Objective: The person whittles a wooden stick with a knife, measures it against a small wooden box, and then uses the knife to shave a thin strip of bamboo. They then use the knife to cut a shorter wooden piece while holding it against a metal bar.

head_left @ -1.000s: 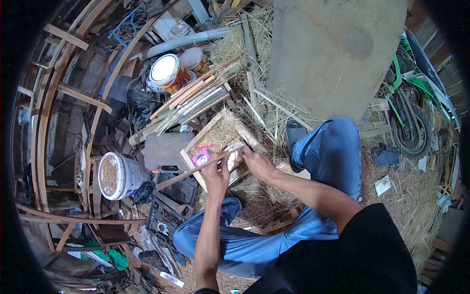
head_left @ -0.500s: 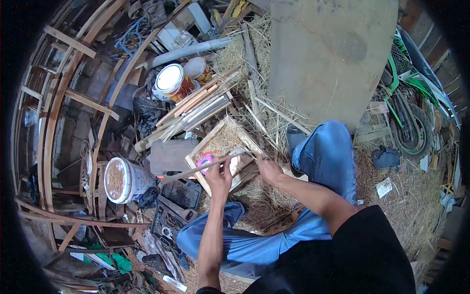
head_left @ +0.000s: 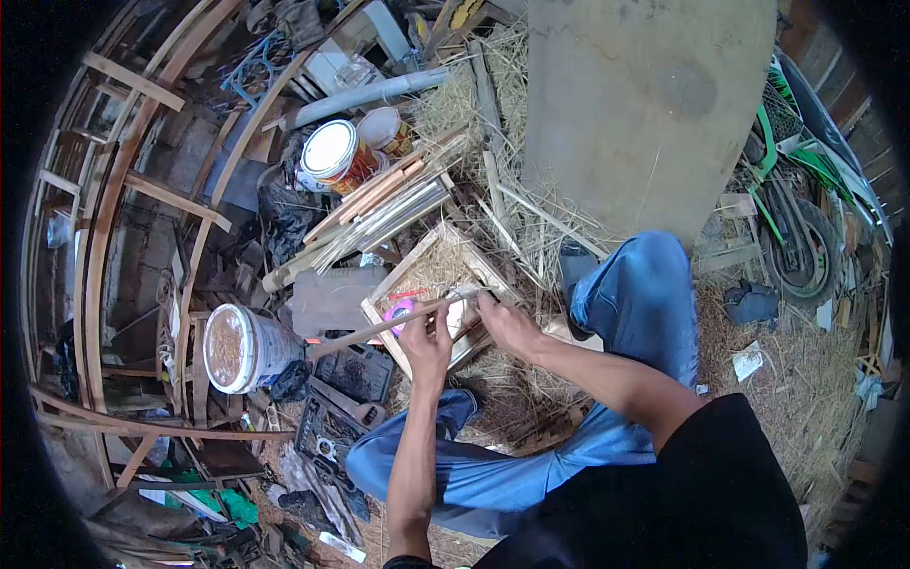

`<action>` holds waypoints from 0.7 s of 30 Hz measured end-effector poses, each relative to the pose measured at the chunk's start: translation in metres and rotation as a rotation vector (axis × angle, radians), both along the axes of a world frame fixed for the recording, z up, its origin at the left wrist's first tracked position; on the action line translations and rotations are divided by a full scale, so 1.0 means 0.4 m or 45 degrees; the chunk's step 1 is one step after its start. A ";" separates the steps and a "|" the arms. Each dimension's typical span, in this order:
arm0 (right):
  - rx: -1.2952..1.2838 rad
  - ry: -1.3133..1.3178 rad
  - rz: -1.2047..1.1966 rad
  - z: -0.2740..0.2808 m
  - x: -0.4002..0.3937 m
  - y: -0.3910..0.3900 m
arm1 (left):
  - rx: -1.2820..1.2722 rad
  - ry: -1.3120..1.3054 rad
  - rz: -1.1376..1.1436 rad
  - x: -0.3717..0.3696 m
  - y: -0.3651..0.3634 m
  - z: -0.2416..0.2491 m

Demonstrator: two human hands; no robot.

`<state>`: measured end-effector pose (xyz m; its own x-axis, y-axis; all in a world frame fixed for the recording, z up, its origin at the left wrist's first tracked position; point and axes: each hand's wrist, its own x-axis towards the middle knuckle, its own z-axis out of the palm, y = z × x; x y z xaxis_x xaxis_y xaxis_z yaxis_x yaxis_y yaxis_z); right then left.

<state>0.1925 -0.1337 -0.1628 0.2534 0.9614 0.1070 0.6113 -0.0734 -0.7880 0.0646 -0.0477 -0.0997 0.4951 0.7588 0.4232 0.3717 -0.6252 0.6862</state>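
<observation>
My left hand pinches a long thin wooden strip, which slants from lower left up toward my right hand. Close to the strip's upper end, my right hand has its fingers curled around a small dark item I cannot make out. Beneath both hands lies a square wooden frame with straw inside it. A purple ring-shaped roll sits by my left fingertips, partly covered by the strip. Beside it is a thin red object.
Left of the frame are a grey case and an open tool case. A white bucket stands farther left. Wood strips and paint buckets lie beyond. A large board and a green motorbike are at right.
My right hand has shifted slightly left and up, closer to my left hand and the strip's upper end. The left hand keeps its pinch on the strip.
</observation>
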 end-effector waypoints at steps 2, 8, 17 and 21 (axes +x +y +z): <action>-0.124 -0.013 0.011 -0.008 0.001 -0.002 | 0.014 -0.025 -0.017 0.000 -0.005 -0.003; -0.480 -0.017 -0.079 -0.134 0.031 -0.017 | 0.004 -0.008 -0.004 0.001 -0.001 -0.001; -0.097 0.347 -0.133 -0.002 0.047 0.115 | -1.104 -1.100 0.308 -0.147 0.181 0.075; 0.015 1.065 0.088 0.259 0.026 0.113 | -1.306 -1.306 0.313 -0.156 0.185 0.063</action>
<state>0.2030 -0.0887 -0.0591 0.1946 0.9776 -0.0797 -0.1726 -0.0459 -0.9839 0.0024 0.0264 -0.0743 0.1341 0.9558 -0.2615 -0.5178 0.2926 0.8039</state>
